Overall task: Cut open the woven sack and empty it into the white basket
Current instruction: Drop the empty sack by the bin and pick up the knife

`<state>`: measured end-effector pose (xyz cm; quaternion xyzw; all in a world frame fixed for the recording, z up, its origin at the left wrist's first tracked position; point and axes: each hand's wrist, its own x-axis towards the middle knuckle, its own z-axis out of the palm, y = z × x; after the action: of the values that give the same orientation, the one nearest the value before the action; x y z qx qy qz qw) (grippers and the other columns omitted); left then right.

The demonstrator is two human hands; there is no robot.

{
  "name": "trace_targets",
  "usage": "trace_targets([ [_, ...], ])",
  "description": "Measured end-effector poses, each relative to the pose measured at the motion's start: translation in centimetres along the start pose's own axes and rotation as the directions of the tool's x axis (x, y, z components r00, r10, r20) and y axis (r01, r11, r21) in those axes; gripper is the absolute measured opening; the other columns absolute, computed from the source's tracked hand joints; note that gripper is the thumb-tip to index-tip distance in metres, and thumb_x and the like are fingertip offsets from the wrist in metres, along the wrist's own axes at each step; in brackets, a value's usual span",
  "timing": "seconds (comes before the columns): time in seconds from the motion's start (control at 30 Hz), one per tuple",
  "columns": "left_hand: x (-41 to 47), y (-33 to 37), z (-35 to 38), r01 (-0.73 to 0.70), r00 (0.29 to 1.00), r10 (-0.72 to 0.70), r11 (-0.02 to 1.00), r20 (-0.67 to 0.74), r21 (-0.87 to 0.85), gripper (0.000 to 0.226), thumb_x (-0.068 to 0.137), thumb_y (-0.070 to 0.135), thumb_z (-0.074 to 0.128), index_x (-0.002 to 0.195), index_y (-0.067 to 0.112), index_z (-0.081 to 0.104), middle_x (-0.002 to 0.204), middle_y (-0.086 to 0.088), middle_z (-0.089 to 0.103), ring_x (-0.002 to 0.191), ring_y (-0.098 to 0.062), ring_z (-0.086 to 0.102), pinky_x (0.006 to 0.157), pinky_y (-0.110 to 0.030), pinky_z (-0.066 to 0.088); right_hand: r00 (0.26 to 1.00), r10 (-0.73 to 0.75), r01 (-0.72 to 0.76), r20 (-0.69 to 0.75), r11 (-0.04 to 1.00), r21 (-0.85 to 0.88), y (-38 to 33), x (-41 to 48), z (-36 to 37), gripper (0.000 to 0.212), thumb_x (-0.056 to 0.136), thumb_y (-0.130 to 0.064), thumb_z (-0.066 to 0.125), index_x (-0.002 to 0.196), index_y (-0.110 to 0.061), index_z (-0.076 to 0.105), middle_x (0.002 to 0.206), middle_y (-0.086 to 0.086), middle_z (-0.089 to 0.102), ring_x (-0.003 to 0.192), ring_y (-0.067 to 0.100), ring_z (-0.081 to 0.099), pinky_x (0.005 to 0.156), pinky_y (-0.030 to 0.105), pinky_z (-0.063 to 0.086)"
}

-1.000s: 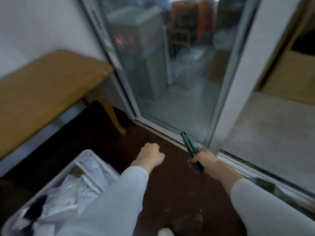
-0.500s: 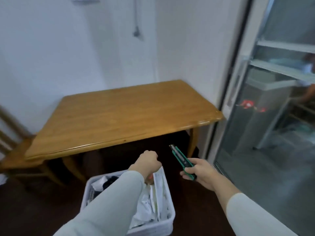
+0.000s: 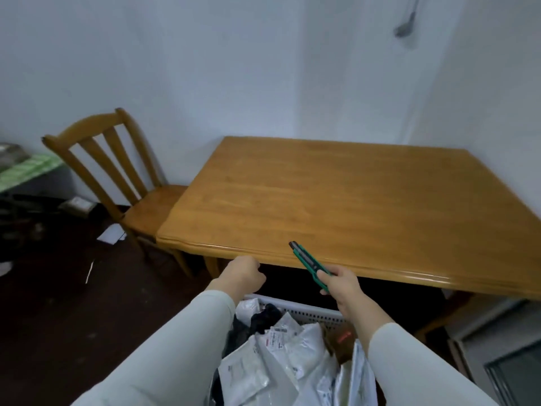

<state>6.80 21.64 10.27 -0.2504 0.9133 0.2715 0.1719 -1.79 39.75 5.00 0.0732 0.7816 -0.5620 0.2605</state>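
My right hand (image 3: 341, 284) grips a green utility knife (image 3: 307, 260) whose tip points up and left over the front edge of the wooden table (image 3: 336, 194). My left hand (image 3: 244, 272) is a closed fist with nothing in it, just left of the knife. Below both arms stands the white basket (image 3: 298, 309), filled with white and dark plastic parcels (image 3: 281, 350). No woven sack is in view.
A wooden chair (image 3: 126, 177) stands at the table's left end. Scraps of paper (image 3: 111, 234) lie on the dark floor near it. Clutter and a green-covered surface (image 3: 26, 171) sit at the far left. A sliding door frame (image 3: 497, 332) is at the lower right.
My view has swung left from the glass door to the table and chair. Both hands kept their pose; the knife now points over the table edge.
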Motion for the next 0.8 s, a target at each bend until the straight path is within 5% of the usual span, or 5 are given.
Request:
trace_targets([
  [0.17, 4.6, -2.8, -0.8, 0.1, 0.994, -0.102, 0.994, -0.045, -0.038, 0.036, 0.089, 0.013, 0.048, 0.064, 0.027, 0.026, 0.076, 0.002, 0.038, 0.076, -0.021, 0.039, 0.068, -0.03, 0.034, 0.997, -0.005, -0.001, -0.079, 0.997, -0.077, -2.0, 5.9, 3.2, 0.038, 0.097, -0.014, 0.048, 0.133, -0.002, 0.047, 0.121, 0.016, 0.058, 0.092, 0.029, 0.059, 0.087, 0.04, 0.05],
  [0.27, 7.0, -3.5, -0.7, 0.149, 0.988, -0.15, 0.988, -0.047, -0.033, 0.039, 0.087, 0.013, 0.048, 0.063, 0.029, 0.022, 0.071, 0.007, 0.03, 0.081, -0.021, 0.036, 0.071, -0.031, 0.033, 0.996, -0.027, 0.009, -0.085, 0.979, -0.202, -2.8, 9.0, 4.5, 0.038, 0.097, -0.015, 0.046, 0.134, -0.004, 0.048, 0.127, 0.016, 0.057, 0.111, 0.034, 0.055, 0.092, 0.042, 0.045],
  [0.5, 11.1, -3.1, -0.1, 0.183, 0.983, -0.182, 0.983, -0.026, 0.01, 0.039, 0.087, 0.012, 0.046, 0.062, 0.028, 0.02, 0.07, 0.009, 0.025, 0.084, -0.02, 0.033, 0.066, -0.028, 0.033, 0.999, -0.04, 0.024, -0.033, 0.921, -0.389, -2.9, 14.6, 6.2, 0.04, 0.098, -0.018, 0.044, 0.136, -0.007, 0.046, 0.133, 0.014, 0.055, 0.118, 0.032, 0.054, 0.095, 0.038, 0.044],
  [0.67, 12.6, -3.1, 0.3, 0.201, 0.98, -0.2, 0.979, -0.013, 0.032, 0.033, 0.087, 0.011, 0.046, 0.063, 0.026, 0.028, 0.092, -0.002, 0.046, 0.088, -0.022, 0.039, 0.075, -0.029, 0.036, 0.987, -0.15, 0.086, -0.059, 0.801, -0.592, -2.3, 16.4, 6.5, 0.038, 0.095, -0.026, 0.049, 0.132, -0.015, 0.051, 0.13, 0.01, 0.056, 0.121, 0.032, 0.045, 0.098, 0.037, 0.039],
  [0.8, 12.6, -3.0, -0.1, 0.176, 0.984, -0.176, 0.984, -0.005, 0.025, 0.015, 0.088, 0.009, 0.044, 0.09, 0.019, 0.056, 0.136, -0.014, 0.05, 0.115, -0.028, 0.051, 0.083, -0.031, 0.041, 0.971, -0.232, 0.148, -0.054, 0.764, -0.628, -2.1, 16.7, 6.6, 0.039, 0.094, -0.026, 0.052, 0.131, -0.015, 0.052, 0.134, 0.011, 0.046, 0.123, 0.03, 0.042, 0.101, 0.035, 0.036],
])
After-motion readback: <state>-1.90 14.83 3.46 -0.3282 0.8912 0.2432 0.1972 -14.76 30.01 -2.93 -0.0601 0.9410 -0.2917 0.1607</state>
